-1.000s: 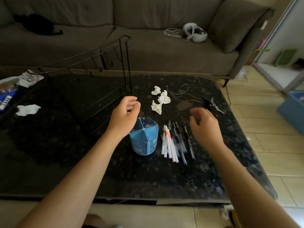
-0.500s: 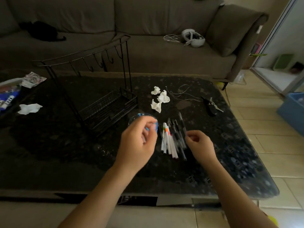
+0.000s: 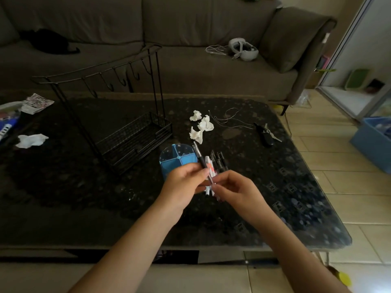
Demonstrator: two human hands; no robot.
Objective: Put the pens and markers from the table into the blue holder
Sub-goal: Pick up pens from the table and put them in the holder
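Two hands meet over the dark table. The left hand and the right hand both pinch one black pen; it tilts up and away over the rim of the blue holder. The other pens and markers lie in a bunch just right of the holder, partly hidden by the hands. Farther back sit white crumpled tissues, a black wire rack, and keys. Behind the table is a sofa.
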